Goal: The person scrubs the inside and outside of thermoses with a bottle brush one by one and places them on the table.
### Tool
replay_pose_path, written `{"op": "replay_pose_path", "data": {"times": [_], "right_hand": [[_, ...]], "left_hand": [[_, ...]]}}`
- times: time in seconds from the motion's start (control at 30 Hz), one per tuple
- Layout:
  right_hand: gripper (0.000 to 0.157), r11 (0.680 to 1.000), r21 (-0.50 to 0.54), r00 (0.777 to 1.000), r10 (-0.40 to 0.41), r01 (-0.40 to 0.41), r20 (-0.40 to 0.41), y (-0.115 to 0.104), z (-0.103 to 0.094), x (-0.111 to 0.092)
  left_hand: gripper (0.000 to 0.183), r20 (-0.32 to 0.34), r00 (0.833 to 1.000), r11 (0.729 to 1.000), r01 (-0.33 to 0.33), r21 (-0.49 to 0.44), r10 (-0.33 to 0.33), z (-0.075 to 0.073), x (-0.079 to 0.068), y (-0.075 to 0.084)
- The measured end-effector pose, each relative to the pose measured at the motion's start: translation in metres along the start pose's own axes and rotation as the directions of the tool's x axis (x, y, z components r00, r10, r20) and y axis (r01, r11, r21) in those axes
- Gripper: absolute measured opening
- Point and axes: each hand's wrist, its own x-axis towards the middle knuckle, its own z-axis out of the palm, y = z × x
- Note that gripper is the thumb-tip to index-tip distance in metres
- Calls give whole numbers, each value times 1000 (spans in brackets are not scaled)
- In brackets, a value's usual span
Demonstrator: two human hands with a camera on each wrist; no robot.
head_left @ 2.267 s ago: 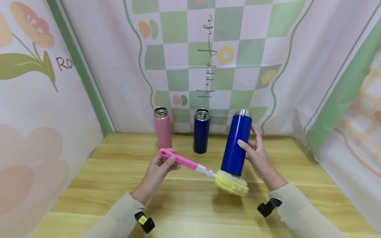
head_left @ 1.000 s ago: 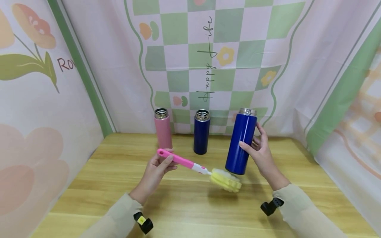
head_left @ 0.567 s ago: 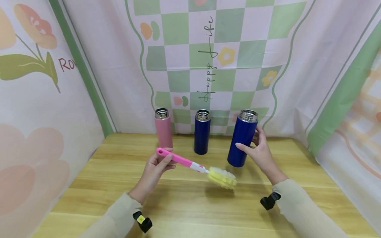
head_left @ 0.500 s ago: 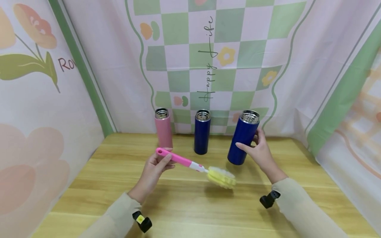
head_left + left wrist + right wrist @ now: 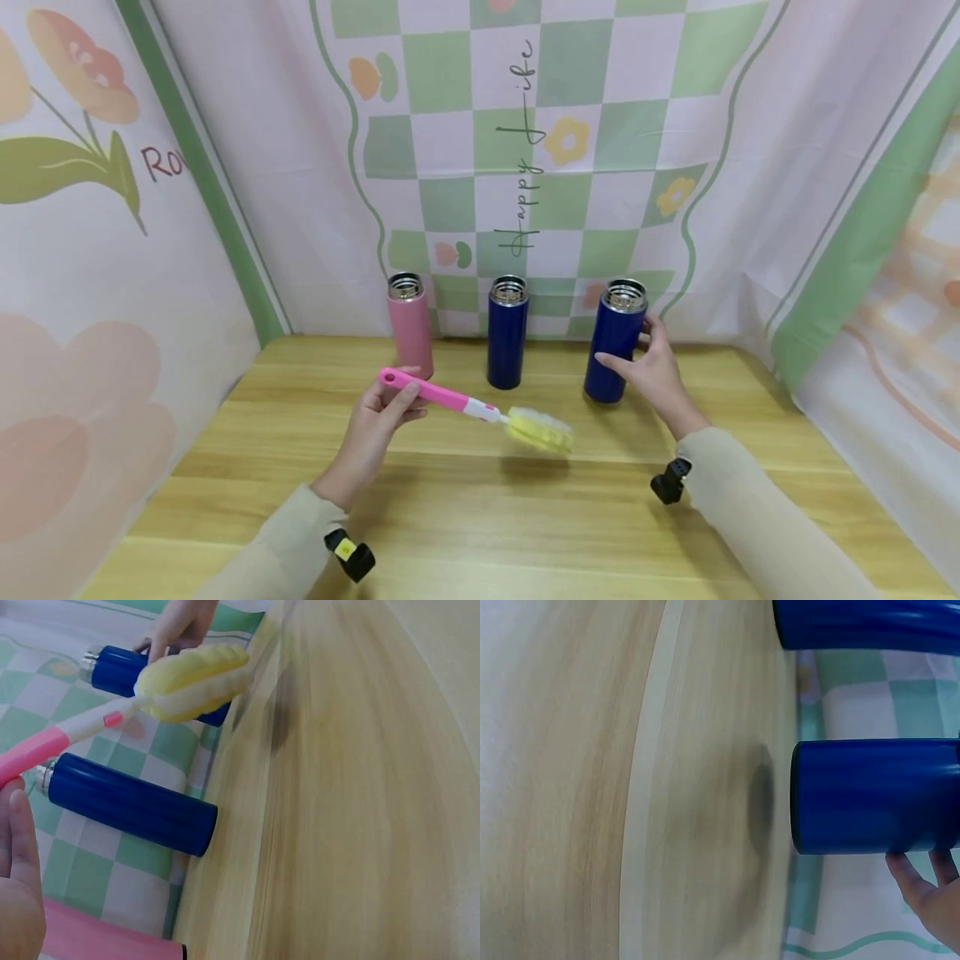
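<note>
My left hand [image 5: 378, 425] pinches the pink handle of a bottle brush [image 5: 442, 395]. The brush's yellow and white sponge head [image 5: 195, 682] hangs over the wooden table, its shadow below. On the right, my right hand [image 5: 652, 375] grips a lidless blue thermos bottle [image 5: 615, 354] by its side, thumb in front. That bottle is nearly upright, its base close over the table with a shadow beside it in the right wrist view. A second open blue thermos bottle [image 5: 507, 342] stands in the middle, and an open pink one [image 5: 411, 333] stands behind my left hand.
The wooden table [image 5: 480, 525] spans the space under both arms. Along its back edge hangs a patterned curtain [image 5: 510, 142], close behind the bottles. More printed fabric [image 5: 90, 333] closes off the left side.
The blue bottle in my right hand has gone back and down, from tilted to nearly upright, its base leaving the sponge head. My left hand has drawn the brush to the left.
</note>
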Motion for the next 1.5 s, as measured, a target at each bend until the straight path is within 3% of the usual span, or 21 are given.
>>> {"op": "replay_pose_path", "data": {"times": [0.4, 0.73, 1.03, 1.33, 1.5], "right_hand": [[102, 999, 8, 999, 37, -37, -34, 13, 0, 14], [103, 999, 2, 999, 36, -36, -18, 21, 1, 18], [102, 999, 28, 998, 41, -39, -57, 33, 0, 22], [104, 998, 38, 998, 54, -55, 27, 33, -5, 19], [103, 996, 54, 998, 65, -65, 2, 35, -7, 19]], "left_hand": [[31, -80, 997, 1000, -11, 11, 11, -14, 2, 11], [19, -170, 985, 999, -35, -32, 29, -29, 1, 18], [16, -246, 969, 996, -50, -79, 29, -43, -1, 26], [17, -269, 963, 995, -53, -79, 30, -52, -4, 31], [18, -269, 963, 996, -56, -76, 34, -55, -4, 31]]}}
